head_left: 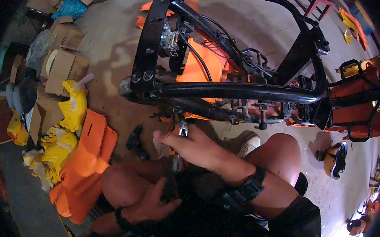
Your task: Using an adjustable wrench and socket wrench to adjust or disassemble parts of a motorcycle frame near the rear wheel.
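Note:
Above my knees stands a black tubular vehicle frame [240, 92], with cables and a metal latch-like mechanism [171, 40] on it. My right hand [188, 140] is closed around a shiny metal hand tool [183, 128] just under the frame's near left corner; my fingers hide most of it, so its exact kind does not show. Lower down, over my left thigh, my left hand [154, 204] has its thumb held apart from the shadowed fingers, and I see nothing clear in it. A black pistol-shaped tool [137, 142] lies on the floor to the left.
Orange plastic panels [91, 155] and yellow plastic parts [73, 106] lie at my left, beside open cardboard boxes [65, 68]. More orange panelling [202, 64] shows beneath the frame. A red vehicle body [353, 114] and a yellow-and-black part [334, 160] are at the right.

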A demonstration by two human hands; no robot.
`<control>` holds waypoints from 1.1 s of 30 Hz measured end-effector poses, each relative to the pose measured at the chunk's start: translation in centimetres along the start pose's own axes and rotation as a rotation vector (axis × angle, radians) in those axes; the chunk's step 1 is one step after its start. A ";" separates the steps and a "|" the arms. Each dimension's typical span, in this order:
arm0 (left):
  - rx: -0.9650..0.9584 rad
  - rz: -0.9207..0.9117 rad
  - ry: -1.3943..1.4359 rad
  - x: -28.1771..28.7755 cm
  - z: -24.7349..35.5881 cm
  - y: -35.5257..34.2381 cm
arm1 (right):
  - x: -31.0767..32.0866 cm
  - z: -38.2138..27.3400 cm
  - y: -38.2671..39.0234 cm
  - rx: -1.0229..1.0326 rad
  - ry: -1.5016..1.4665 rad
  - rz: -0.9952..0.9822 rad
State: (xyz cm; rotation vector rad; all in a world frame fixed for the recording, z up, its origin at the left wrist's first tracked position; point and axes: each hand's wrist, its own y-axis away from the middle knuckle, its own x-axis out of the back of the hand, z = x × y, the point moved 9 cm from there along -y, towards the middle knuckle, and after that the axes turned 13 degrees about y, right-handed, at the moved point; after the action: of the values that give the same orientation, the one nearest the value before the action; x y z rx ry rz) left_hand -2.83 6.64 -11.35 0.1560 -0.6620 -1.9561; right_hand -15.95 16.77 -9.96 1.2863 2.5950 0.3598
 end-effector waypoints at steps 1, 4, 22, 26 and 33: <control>-0.008 -0.009 -0.015 -0.1 0.6 -0.1 | -0.2 0.6 -0.3 -0.015 -0.037 0.002; -0.009 -0.015 -0.033 0.0 0.7 -0.1 | -0.4 0.8 -0.5 -0.008 -0.036 0.006; 0.027 -0.144 0.153 -0.5 0.2 0.2 | 0.4 -0.9 -0.2 0.062 -0.048 0.120; 0.073 -0.188 0.203 -0.8 0.4 0.1 | 0.0 0.7 -0.5 -0.015 -0.016 0.028; 0.102 -0.289 0.116 -1.5 1.4 0.0 | 0.2 -0.6 0.4 0.065 0.019 0.101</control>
State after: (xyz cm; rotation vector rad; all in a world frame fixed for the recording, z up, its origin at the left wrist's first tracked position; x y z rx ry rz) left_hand -2.69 8.54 -10.43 0.4457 -0.6930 -2.1692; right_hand -16.00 17.08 -9.28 1.4464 2.5840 0.3088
